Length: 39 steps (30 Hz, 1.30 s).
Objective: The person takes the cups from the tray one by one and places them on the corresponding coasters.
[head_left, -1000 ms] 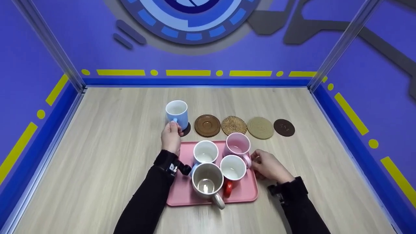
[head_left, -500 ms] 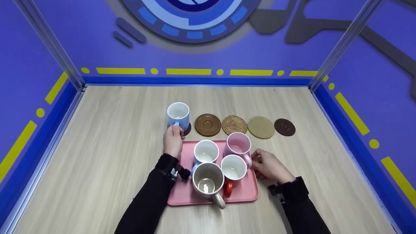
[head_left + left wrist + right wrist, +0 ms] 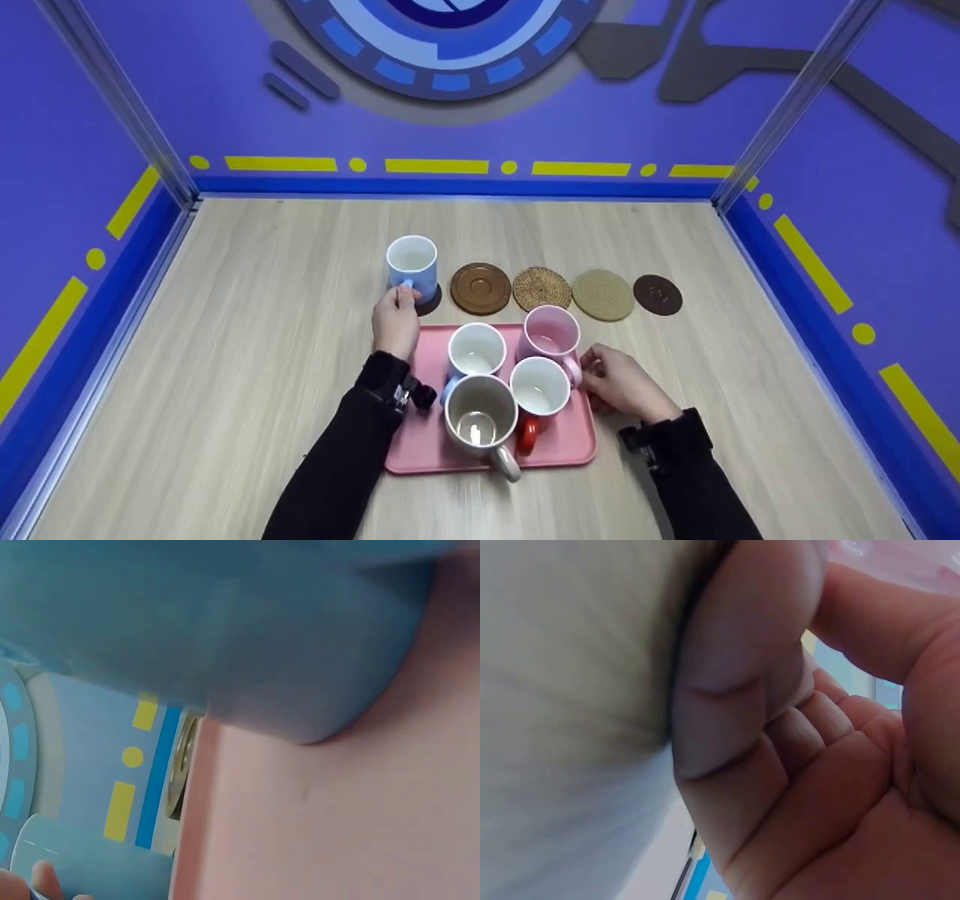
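Observation:
A light blue mug (image 3: 411, 264) stands on a dark coaster (image 3: 432, 301) at the left end of a row of coasters. My left hand (image 3: 396, 315) grips its handle from the near side. A pink tray (image 3: 427, 442) holds several mugs: a pink mug (image 3: 551, 335), a pale blue one (image 3: 475, 351), a white one with a red handle (image 3: 538, 388) and a beige one (image 3: 480, 416). My right hand (image 3: 616, 380) pinches the pink mug's handle at the tray's right edge. In the right wrist view its fingers (image 3: 742, 690) are curled. The left wrist view shows the tray (image 3: 337, 825) blurred and close.
Right of the blue mug lie a brown saucer-like coaster (image 3: 480, 288), a woven one (image 3: 541, 289), a beige one (image 3: 602, 295) and a small dark brown one (image 3: 657, 294). Purple walls enclose the wooden tabletop (image 3: 225, 337) on three sides.
The blue mug and my left hand have shifted slightly right and settled over the dark coaster. My right hand has stayed at the pink mug's handle.

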Tool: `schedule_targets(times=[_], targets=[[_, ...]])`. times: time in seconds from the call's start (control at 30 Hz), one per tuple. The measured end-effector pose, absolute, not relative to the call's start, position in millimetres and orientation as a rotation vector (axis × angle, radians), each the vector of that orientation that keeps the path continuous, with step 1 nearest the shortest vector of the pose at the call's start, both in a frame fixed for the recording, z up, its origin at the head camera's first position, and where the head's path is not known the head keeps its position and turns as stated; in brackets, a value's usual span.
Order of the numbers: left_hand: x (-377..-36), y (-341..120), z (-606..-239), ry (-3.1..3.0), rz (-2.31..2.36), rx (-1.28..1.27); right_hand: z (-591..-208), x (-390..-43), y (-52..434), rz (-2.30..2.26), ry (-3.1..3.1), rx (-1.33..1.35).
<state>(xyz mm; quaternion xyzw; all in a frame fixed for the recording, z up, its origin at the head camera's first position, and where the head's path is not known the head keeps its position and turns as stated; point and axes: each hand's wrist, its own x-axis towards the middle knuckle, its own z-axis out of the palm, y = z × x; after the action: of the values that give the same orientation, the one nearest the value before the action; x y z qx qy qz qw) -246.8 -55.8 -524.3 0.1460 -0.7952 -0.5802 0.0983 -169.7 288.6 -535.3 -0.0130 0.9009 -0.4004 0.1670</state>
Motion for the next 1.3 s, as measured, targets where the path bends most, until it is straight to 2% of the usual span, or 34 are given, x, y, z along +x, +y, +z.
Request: schedule_targets(times=[0.37, 0.77, 1.1, 1.3], targets=[[-249, -54, -532, -2.289, -1.754, 0.445, -535, -169, 289, -1.145, 2.577, -0.074], [-246, -48, -542, -2.041, -2.090, 0.464, -534, -169, 289, -1.137, 2.576, -0.057], [-243, -50, -543, -2.101, -2.073, 0.422, -534, -170, 290, -1.137, 2.568, -0.059], [-239, -62, -537, -2.312, -1.879, 0.387, -535, -170, 290, -1.137, 2.571, -0.062]])
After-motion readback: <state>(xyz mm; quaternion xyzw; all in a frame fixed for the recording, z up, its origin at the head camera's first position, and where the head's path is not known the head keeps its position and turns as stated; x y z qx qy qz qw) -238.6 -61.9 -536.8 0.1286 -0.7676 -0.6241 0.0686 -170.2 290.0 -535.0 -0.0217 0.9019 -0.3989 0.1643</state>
